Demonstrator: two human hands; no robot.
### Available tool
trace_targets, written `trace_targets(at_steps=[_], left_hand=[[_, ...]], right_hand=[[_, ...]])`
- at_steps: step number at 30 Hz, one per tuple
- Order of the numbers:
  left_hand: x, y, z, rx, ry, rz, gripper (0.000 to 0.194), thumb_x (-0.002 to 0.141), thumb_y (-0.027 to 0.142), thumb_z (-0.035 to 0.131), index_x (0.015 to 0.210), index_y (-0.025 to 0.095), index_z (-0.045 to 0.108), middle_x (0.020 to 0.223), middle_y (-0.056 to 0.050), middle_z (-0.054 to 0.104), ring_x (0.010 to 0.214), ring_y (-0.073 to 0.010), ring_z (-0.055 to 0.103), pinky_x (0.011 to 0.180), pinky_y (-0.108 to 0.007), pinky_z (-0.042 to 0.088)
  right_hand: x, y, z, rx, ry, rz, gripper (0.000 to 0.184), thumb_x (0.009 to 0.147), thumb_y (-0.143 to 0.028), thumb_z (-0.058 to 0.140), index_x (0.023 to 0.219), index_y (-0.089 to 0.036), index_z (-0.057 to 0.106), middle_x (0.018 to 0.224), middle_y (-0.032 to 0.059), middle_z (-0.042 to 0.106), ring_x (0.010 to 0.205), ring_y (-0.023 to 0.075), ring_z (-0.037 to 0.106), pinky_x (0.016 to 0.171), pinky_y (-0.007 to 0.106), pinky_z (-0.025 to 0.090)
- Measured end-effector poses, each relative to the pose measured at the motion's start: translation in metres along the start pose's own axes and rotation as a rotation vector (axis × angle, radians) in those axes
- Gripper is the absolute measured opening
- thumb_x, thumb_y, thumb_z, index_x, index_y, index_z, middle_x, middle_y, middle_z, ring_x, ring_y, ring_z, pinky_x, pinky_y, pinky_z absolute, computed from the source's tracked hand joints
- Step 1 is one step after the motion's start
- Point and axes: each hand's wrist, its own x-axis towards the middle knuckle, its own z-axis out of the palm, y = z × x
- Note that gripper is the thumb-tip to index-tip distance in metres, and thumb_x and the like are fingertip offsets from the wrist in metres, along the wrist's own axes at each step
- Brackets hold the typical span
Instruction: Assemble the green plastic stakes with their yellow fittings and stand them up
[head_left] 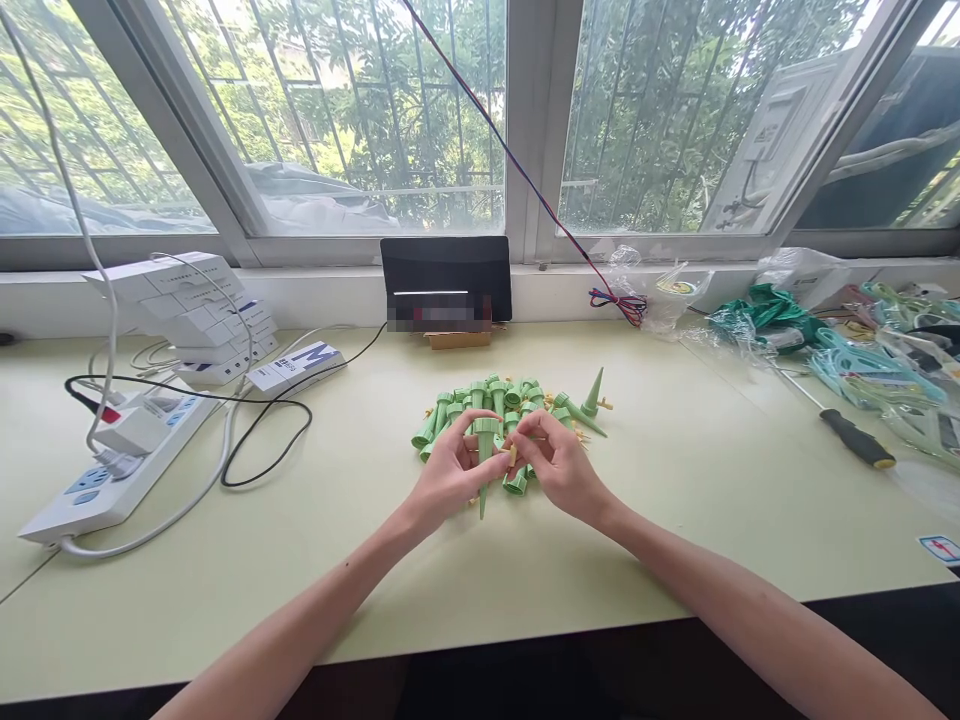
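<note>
My left hand [456, 462] is closed around a green plastic watering spike [485, 440], its capped end up and its pointed tip down. Beside it, my right hand [553, 458] pinches a small yellow valve piece [512, 456] at the side of that spike. Whether the valve is seated in the spike I cannot tell, as fingers cover the joint. Behind and around both hands lies a pile of similar green spikes [442, 408] with yellow valves. One spike [594, 392] stands point up at the pile's right edge.
White boxes [214, 310] and a power strip [120, 480] with looping cables occupy the left. A tablet [446, 280] leans by the window. On the right lie a screwdriver [855, 438] and plastic-bagged items [862, 370]. The table's front edge runs below my forearms.
</note>
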Motion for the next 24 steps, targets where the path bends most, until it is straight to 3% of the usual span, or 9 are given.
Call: trace_targets(at_steps=[6, 13, 20, 24], left_hand=[[0.0001, -0.0043, -0.0010, 0.002, -0.039, 0.003, 0.045, 0.078, 0.038, 0.073, 0.115, 0.023, 0.052, 0.061, 0.004, 0.057, 0.045, -0.0076, 0.043, 0.038, -0.016, 0.030], [-0.0016, 0.0007, -0.0011, 0.001, -0.025, -0.025, 0.043, 0.078, 0.040, 0.072, 0.114, 0.024, 0.055, 0.059, 0.004, 0.056, 0.049, -0.0111, 0.051, 0.038, -0.016, 0.033], [0.0036, -0.0040, -0.0055, -0.309, -0.086, -0.083, 0.039, 0.088, 0.047, 0.059, 0.118, 0.024, 0.052, 0.064, 0.003, 0.059, 0.044, -0.0094, 0.049, 0.036, -0.017, 0.034], [0.0062, -0.0051, -0.0065, -0.393, -0.099, -0.101, 0.039, 0.088, 0.048, 0.061, 0.118, 0.024, 0.053, 0.066, 0.003, 0.057, 0.042, -0.0081, 0.047, 0.034, -0.017, 0.035]], right_hand=[[-0.0004, -0.0012, -0.0007, 0.001, 0.008, 0.004, 0.020, 0.096, -0.042, 0.053, 0.090, -0.023, 0.049, 0.082, 0.0003, 0.064, 0.065, 0.0152, 0.067, 0.065, 0.032, 0.058], [-0.0019, -0.0030, -0.0002, -0.018, 0.013, 0.015, 0.021, 0.096, -0.044, 0.051, 0.089, -0.024, 0.049, 0.068, -0.0025, 0.059, 0.054, 0.0147, 0.062, 0.052, 0.029, 0.054], [-0.0032, -0.0053, -0.0001, -0.012, 0.007, 0.021, 0.021, 0.096, -0.044, 0.051, 0.089, -0.025, 0.051, 0.064, -0.0036, 0.054, 0.052, 0.0142, 0.059, 0.047, 0.027, 0.050], [-0.0032, -0.0051, -0.0004, -0.014, 0.022, -0.011, 0.020, 0.096, -0.042, 0.053, 0.089, -0.023, 0.055, 0.070, -0.0014, 0.055, 0.055, 0.0132, 0.057, 0.050, 0.027, 0.048]])
